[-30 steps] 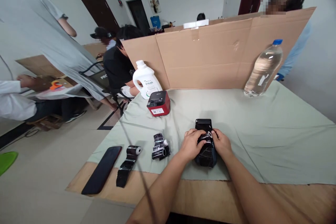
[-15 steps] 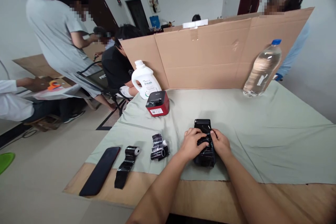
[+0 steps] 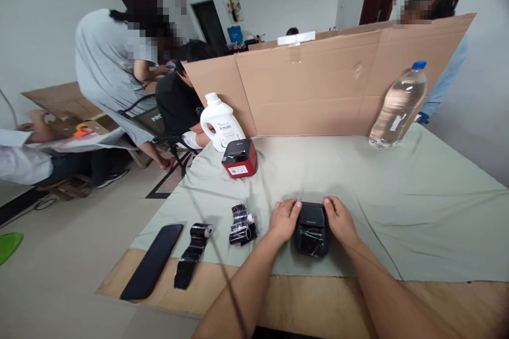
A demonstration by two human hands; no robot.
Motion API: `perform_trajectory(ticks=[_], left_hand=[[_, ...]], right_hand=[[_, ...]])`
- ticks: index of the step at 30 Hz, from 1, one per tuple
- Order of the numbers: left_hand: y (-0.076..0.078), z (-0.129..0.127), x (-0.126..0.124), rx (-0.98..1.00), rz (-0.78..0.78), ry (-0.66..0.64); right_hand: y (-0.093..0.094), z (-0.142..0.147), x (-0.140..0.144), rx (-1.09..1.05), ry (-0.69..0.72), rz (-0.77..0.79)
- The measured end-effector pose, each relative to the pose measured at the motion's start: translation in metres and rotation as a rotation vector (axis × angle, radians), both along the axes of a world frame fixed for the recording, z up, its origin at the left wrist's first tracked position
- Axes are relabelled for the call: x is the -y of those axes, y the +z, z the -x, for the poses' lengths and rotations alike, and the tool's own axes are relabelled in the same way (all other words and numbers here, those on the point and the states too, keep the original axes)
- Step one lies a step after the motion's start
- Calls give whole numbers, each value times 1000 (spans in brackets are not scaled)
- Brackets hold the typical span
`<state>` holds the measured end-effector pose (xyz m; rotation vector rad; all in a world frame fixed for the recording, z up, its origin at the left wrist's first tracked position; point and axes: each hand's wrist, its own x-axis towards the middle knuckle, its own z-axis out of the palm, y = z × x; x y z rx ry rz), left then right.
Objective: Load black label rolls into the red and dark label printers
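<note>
Both hands are on the small black printer (image 3: 311,226), which sits low on the green cloth (image 3: 417,206) near the desk's (image 3: 318,302) front edge. The left hand (image 3: 283,221) presses against its left side, fingers curled loosely round the casing; the right hand (image 3: 340,220) mirrors it on the right side, fingers bent against the body. The printer's lid is down, and shiny black film shows across its front face.

Just left of the left hand lies a cluster of small black rolls (image 3: 242,225) with white cores. Further left, a single roll (image 3: 194,251) trails a loose strip of dark film towards the desk's edge, and beside it a dark phone (image 3: 153,260) lies flat, half off the cloth.

Further back stands a red-and-black printer (image 3: 239,157), closed, and just behind it a white jug (image 3: 220,121), cap on, contents hidden. Far right, a clear bottle (image 3: 398,106) with a blue cap, looking nearly full of clear liquid, leans against the cardboard screen (image 3: 318,85).
</note>
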<state>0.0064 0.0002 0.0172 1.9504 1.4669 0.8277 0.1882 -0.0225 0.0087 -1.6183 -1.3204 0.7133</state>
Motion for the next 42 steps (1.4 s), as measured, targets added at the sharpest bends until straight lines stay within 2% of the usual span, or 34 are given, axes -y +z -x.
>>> perform_trajectory(ticks=[3, 5, 10, 14, 17, 21, 23, 27, 29, 38, 40, 42], left_hand=[[6, -3, 5, -135, -23, -104], [6, -5, 8, -97, -18, -130], [6, -7, 15, 254, 19, -220], [20, -8, 24, 490, 57, -302], [31, -9, 31, 696, 182, -350], [37, -10, 33, 765, 272, -372], [35, -8, 31, 764, 264, -361], [29, -5, 26, 791, 194, -254], [27, -5, 25, 803, 178, -224], [31, -4, 30, 746, 127, -231], [28, -6, 29, 747, 118, -197], [23, -9, 26, 775, 115, -90]], right_hand=[[-3, 4, 7, 215, 39, -18], [-6, 10, 11, 258, 49, -71], [-4, 22, 20, 70, 40, -252], [14, 19, 28, -31, 76, -387], [27, 14, 37, -63, 88, -496], [32, 8, 41, -45, 143, -582], [28, 8, 38, -111, 217, -532], [19, 11, 29, -372, 332, -267], [17, 12, 25, -424, 354, -180], [30, 8, 29, -362, 310, -235], [27, 11, 28, -395, 272, -217], [23, 17, 25, -446, 232, -175]])
